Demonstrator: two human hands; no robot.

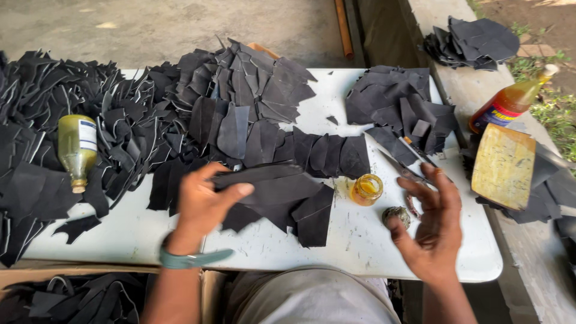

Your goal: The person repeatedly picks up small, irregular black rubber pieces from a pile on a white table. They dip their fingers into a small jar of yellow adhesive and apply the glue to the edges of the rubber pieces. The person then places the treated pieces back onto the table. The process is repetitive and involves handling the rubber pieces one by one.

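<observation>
Black cut leather pieces [273, 195], fanned flat at the white table's [360, 240] centre under your left hand [201, 207], whose thumb presses the top piece, look light, limp and grippy; pinch an edge, your right hand [432, 225] hovering open-fingered and empty at three o'clock.

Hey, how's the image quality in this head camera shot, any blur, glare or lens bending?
Head view: right hand slightly motion-blurred, left hand sharper; daylight soft on the white table, harsher on the grass top right; table edges bow from the wide lens; black leather pieces lose detail.
</observation>
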